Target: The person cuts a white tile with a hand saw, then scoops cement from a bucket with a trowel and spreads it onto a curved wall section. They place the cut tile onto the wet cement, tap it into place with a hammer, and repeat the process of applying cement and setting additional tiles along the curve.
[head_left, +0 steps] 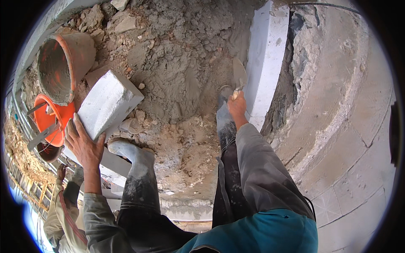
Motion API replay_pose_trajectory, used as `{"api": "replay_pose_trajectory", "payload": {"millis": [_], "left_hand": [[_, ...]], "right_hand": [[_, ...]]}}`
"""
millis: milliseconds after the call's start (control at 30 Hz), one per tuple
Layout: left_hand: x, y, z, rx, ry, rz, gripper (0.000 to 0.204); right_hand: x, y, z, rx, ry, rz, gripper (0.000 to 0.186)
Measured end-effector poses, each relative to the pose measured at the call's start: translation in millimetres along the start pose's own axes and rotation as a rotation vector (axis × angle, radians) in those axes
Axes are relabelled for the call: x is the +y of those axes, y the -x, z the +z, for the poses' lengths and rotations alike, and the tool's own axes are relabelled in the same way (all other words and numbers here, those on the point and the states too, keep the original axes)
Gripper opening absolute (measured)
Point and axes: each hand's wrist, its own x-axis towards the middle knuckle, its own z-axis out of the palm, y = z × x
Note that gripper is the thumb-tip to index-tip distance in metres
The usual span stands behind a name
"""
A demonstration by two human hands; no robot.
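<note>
Grey mortar heaped ahead (177, 63) — our right hand (237, 106) grips the steel trowel (239, 76) beside it, left hand (82, 143) spread flat on the pale rectangular concrete block (107, 103) — buttering looks next.

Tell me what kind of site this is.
Most likely an outdoor masonry building site. A heap of grey mortar covers the ground, the left hand rests on a white rectangular masonry block, and the right hand holds a steel trowel.
</note>
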Motion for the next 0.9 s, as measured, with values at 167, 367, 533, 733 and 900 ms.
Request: {"api": "replay_pose_trajectory", "payload": {"millis": [167,367,533,733,900], "left_hand": [[-1.7,0.6,5.2,0.082,0.003,0.107,0.103],[2.2,-0.1,7.8,0.051,-0.007,0.077,0.101],[-1.5,-1.5,9.2,0.063,0.010,0.105,0.097],[-1.2,-0.7,8.4,0.037,-0.040,0.084,0.102],[-4.5,-0.2,8.5,0.050,-0.053,0.110,0.106]], "right_hand": [[-1.3,-70.8,28.8,0.268,0.054,-0.047,0.037],[-25.7,-125.2,54.2,0.119,-0.298,0.042,0.035],[-54.6,-145.8,58.3,-0.066,-0.758,0.283,0.032],[-90.2,-149.8,28.1,-0.269,-0.953,0.225,0.025],[-95.9,-110.3,-31.4,-0.444,-1.143,0.256,0.022]]}}
